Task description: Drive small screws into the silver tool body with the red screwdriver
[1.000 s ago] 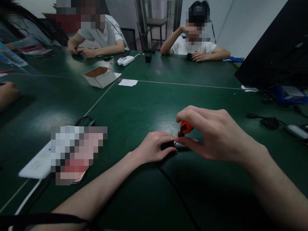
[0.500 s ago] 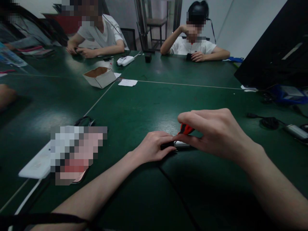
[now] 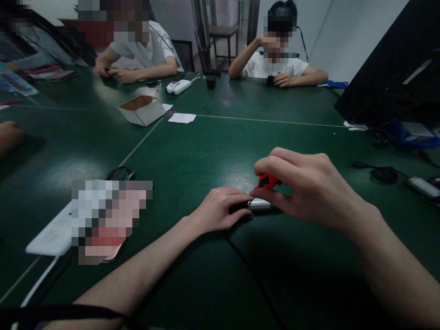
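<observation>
My left hand pinches the black end of a black-and-silver device that lies on the green table. A black cable runs from under that hand toward the bottom edge. Above the silver part, my right hand is closed round a red-and-black handled tool. A thin dark shaft points down from the handle to where the black and silver parts meet. Whether the tip touches the device is too small to tell.
At the left lie a white power bank and a pink phone. An open white box and a paper slip are farther back. Cables and an adapter lie right. Two people sit across; another person's hand shows left.
The red-and-black handle has turned and shifted slightly right in my right hand, whose fingers have risen a little. More of the silver part shows. My left hand has barely moved.
</observation>
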`<state>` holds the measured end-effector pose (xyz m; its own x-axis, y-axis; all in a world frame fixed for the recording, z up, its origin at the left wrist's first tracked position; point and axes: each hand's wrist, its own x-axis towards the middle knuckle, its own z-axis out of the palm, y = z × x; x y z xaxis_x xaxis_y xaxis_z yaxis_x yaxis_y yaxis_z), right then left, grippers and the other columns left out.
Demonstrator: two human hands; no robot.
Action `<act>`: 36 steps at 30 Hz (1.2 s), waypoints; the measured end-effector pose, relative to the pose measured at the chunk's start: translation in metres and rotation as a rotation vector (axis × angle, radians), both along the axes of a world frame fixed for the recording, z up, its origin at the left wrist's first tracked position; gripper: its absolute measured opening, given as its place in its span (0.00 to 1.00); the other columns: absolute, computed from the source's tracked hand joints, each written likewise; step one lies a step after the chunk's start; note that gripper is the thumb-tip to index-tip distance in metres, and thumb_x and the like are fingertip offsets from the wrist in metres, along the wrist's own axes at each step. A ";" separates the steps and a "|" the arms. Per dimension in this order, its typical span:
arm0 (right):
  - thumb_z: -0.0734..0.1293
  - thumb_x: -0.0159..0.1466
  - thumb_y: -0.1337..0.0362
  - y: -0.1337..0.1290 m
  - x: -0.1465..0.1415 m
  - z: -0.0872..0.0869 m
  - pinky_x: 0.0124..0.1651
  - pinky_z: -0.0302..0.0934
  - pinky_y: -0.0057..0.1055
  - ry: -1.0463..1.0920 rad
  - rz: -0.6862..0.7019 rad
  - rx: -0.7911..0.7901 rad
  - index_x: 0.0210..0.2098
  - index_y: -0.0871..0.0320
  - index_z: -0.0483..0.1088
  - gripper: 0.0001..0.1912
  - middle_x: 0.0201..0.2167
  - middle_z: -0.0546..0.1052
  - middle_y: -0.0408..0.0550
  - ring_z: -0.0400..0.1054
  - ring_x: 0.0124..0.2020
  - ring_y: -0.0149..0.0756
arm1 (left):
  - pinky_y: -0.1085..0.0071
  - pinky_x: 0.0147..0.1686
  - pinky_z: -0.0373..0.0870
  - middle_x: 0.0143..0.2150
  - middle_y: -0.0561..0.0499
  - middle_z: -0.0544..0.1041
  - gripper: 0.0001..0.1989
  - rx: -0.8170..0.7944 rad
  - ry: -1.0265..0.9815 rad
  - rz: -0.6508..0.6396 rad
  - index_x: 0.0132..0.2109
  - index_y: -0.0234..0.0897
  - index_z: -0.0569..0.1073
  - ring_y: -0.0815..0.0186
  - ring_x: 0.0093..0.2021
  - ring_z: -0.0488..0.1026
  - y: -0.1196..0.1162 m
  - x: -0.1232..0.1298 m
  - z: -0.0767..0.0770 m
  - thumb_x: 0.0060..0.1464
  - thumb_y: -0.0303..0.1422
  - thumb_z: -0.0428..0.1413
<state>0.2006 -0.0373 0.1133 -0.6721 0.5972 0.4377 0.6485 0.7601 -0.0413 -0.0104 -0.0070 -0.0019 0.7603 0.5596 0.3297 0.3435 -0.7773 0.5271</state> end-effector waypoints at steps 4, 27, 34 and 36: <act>0.63 0.67 0.60 0.000 0.000 -0.001 0.23 0.49 0.27 -0.060 -0.040 0.093 0.38 0.59 0.64 0.08 0.30 0.70 0.42 0.61 0.24 0.29 | 0.70 0.37 0.72 0.41 0.47 0.79 0.09 -0.019 0.006 -0.010 0.44 0.36 0.77 0.63 0.39 0.76 0.001 0.000 -0.001 0.60 0.34 0.55; 0.61 0.68 0.55 -0.003 0.001 0.003 0.23 0.46 0.27 -0.072 -0.074 0.039 0.34 0.58 0.64 0.13 0.26 0.68 0.41 0.58 0.22 0.28 | 0.69 0.38 0.73 0.42 0.47 0.79 0.10 -0.028 0.017 -0.022 0.44 0.36 0.77 0.63 0.40 0.76 0.001 -0.001 -0.001 0.61 0.34 0.54; 0.64 0.61 0.68 -0.004 0.000 0.005 0.30 0.56 0.26 0.028 0.016 -0.176 0.46 0.62 0.62 0.13 0.40 0.70 0.47 0.65 0.34 0.30 | 0.68 0.40 0.73 0.43 0.45 0.79 0.11 -0.018 -0.014 -0.005 0.46 0.35 0.77 0.61 0.41 0.76 0.000 0.000 -0.003 0.61 0.35 0.54; 0.64 0.59 0.71 -0.004 0.000 0.005 0.32 0.57 0.26 0.038 0.029 -0.228 0.48 0.61 0.61 0.17 0.41 0.70 0.46 0.65 0.35 0.30 | 0.68 0.41 0.73 0.44 0.45 0.79 0.11 -0.019 -0.003 -0.005 0.46 0.35 0.77 0.61 0.41 0.76 0.000 0.000 -0.003 0.61 0.35 0.54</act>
<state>0.2009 -0.0412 0.1181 -0.6758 0.6645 0.3188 0.6214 0.7464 -0.2384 -0.0103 -0.0068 -0.0049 0.7623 0.5621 0.3208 0.3383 -0.7686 0.5430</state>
